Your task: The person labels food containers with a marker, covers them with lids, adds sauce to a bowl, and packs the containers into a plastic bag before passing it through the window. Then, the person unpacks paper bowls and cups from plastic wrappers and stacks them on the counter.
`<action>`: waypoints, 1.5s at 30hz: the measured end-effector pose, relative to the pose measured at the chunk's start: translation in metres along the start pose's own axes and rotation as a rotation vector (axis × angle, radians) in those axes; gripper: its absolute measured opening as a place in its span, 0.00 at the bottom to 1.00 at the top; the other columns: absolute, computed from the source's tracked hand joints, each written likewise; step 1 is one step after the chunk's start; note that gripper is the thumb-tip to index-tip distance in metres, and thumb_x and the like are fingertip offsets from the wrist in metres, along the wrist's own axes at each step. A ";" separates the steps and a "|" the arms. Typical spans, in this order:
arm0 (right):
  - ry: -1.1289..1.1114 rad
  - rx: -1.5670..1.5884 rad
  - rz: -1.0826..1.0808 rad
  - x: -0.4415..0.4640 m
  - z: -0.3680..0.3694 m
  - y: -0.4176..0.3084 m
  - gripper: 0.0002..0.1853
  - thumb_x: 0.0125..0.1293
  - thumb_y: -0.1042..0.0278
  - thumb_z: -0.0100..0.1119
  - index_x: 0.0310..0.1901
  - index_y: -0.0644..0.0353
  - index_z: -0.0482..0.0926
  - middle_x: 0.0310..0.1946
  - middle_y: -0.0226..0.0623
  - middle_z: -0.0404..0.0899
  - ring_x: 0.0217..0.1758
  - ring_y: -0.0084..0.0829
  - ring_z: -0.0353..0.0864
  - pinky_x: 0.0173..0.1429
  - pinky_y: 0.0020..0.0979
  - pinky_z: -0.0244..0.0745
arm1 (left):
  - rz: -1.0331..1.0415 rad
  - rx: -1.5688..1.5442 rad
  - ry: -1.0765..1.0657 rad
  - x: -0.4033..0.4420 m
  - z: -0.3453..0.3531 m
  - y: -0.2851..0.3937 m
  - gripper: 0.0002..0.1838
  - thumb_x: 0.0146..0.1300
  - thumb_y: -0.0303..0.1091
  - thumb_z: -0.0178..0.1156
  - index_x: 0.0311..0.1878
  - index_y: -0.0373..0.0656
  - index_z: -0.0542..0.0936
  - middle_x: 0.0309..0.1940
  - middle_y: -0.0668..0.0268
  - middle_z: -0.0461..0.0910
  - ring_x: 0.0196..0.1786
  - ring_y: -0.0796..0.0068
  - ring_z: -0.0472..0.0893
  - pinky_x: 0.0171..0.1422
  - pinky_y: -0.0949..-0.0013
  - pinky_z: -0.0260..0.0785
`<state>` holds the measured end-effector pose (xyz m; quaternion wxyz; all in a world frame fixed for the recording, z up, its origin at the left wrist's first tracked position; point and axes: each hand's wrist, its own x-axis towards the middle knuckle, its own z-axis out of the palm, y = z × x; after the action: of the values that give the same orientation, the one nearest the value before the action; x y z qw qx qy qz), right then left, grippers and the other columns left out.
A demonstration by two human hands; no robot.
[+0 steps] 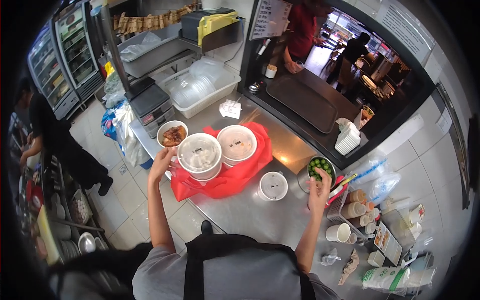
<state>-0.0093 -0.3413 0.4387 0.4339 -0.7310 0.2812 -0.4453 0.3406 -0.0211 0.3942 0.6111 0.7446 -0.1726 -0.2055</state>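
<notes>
My left hand (161, 162) is at the left side of a lidded white soup tub (200, 155), its fingers stretched out and apart against or beside the wall. A second lidded tub (237, 144) stands right behind it. Both sit on a spread red plastic bag (225, 181). Over the rim of a metal bowl (300, 181) reaches my right hand (319, 192), fingers apart, at small green limes (318, 164). Whether the fingertips touch one is unclear. Between the hands is a small lidded cup (273, 186). An uncovered bowl of browned meat (174, 135) stands beyond my left hand.
A paper slip (230, 109) lies near a white basket of clear lids (220, 95). Sauce bottles (356, 210) crowd the right side. A black tray (302, 104) rests on the pass-through ledge. One person (55, 135) works at left; another (302, 30) stands beyond the window.
</notes>
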 end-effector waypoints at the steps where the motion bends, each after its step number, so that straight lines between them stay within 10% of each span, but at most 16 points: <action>1: 0.005 -0.003 -0.014 0.000 -0.003 0.002 0.16 0.62 0.77 0.53 0.53 0.60 0.71 0.56 0.39 0.61 0.39 0.24 0.76 0.41 0.21 0.74 | -0.056 -0.038 0.093 0.008 -0.012 -0.011 0.24 0.65 0.53 0.48 0.43 0.38 0.74 0.28 0.64 0.75 0.20 0.75 0.79 0.19 0.76 0.71; 5: 0.034 0.025 0.005 -0.007 -0.020 0.004 0.16 0.63 0.75 0.53 0.53 0.60 0.70 0.56 0.38 0.62 0.36 0.23 0.78 0.37 0.20 0.73 | -0.293 0.053 0.317 0.053 -0.044 -0.080 0.27 0.63 0.54 0.50 0.43 0.33 0.73 0.31 0.61 0.76 0.21 0.70 0.81 0.19 0.72 0.73; 17: 0.127 -0.045 0.023 -0.023 -0.046 -0.003 0.15 0.64 0.71 0.52 0.53 0.59 0.71 0.55 0.39 0.64 0.34 0.23 0.78 0.35 0.21 0.73 | -0.056 -0.250 0.460 0.092 -0.039 -0.104 0.19 0.55 0.35 0.53 0.28 0.21 0.70 0.27 0.52 0.74 0.23 0.55 0.81 0.22 0.67 0.78; 27: 0.113 0.042 0.138 -0.035 -0.051 0.003 0.14 0.63 0.71 0.53 0.50 0.63 0.72 0.48 0.36 0.67 0.34 0.23 0.76 0.36 0.21 0.72 | 0.249 0.065 0.606 -0.038 -0.100 0.040 0.15 0.63 0.32 0.47 0.33 0.25 0.72 0.25 0.59 0.75 0.28 0.67 0.82 0.28 0.74 0.75; 34: 0.033 -0.023 0.040 -0.054 -0.020 0.003 0.14 0.61 0.76 0.54 0.49 0.62 0.73 0.47 0.39 0.67 0.36 0.26 0.78 0.39 0.23 0.75 | 0.191 -0.273 0.417 -0.104 0.000 0.091 0.11 0.64 0.31 0.47 0.31 0.35 0.74 0.26 0.70 0.73 0.30 0.85 0.71 0.33 0.80 0.63; 35: 0.053 -0.042 0.009 -0.059 -0.019 0.006 0.14 0.61 0.76 0.55 0.49 0.60 0.73 0.46 0.38 0.69 0.35 0.25 0.78 0.38 0.22 0.75 | 0.263 -0.275 0.016 -0.092 -0.002 0.065 0.10 0.64 0.31 0.48 0.37 0.34 0.76 0.31 0.68 0.76 0.35 0.84 0.72 0.40 0.78 0.65; 40: 0.077 -0.119 0.222 -0.092 -0.056 -0.006 0.08 0.63 0.69 0.54 0.41 0.62 0.77 0.29 0.37 0.78 0.29 0.24 0.79 0.32 0.25 0.73 | 0.019 0.000 -0.322 -0.118 0.156 0.049 0.12 0.61 0.32 0.49 0.40 0.33 0.77 0.30 0.66 0.77 0.33 0.79 0.75 0.40 0.78 0.67; 42: 0.086 -0.163 0.374 -0.107 -0.076 -0.004 0.08 0.63 0.68 0.54 0.38 0.63 0.77 0.26 0.37 0.79 0.28 0.25 0.79 0.32 0.26 0.74 | 0.048 0.009 -0.907 -0.103 0.205 0.016 0.13 0.61 0.32 0.49 0.42 0.32 0.76 0.30 0.63 0.78 0.30 0.76 0.77 0.35 0.77 0.71; 45: 0.299 -0.509 0.450 -0.145 -0.121 0.031 0.08 0.60 0.67 0.54 0.34 0.62 0.79 0.27 0.44 0.80 0.27 0.39 0.80 0.33 0.35 0.74 | -0.114 -0.054 -1.025 -0.133 0.269 -0.007 0.12 0.61 0.31 0.48 0.36 0.30 0.76 0.28 0.60 0.78 0.28 0.72 0.80 0.30 0.73 0.76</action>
<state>-0.1827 -0.2867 0.3800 0.2796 -0.6621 0.5969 -0.3566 0.0876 -0.1778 0.3546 0.4549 0.5405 -0.4038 -0.5813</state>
